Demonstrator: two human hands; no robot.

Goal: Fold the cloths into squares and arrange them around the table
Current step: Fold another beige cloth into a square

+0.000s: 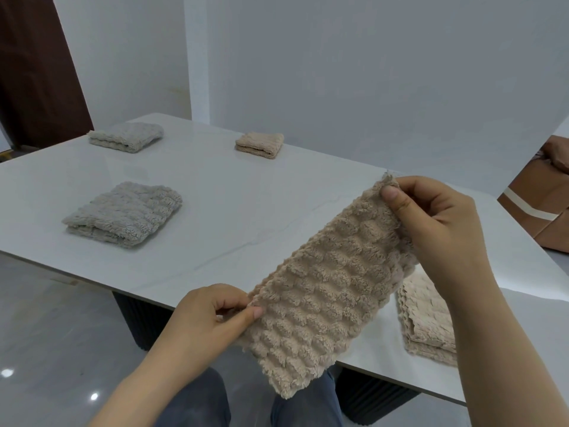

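White veined table (215, 217) before pale walls (369, 72), glossy grey floor (46, 334)

Fluffy, ribbed beige cloth (326, 291); smooth, glossy marble-look table (246, 211); matt cardboard box (542, 211); shiny tiled floor (55, 334).

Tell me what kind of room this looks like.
Probably a dining area in a home: a large white marble-look table, plain white walls, a glossy floor and a taped cardboard box at the right.
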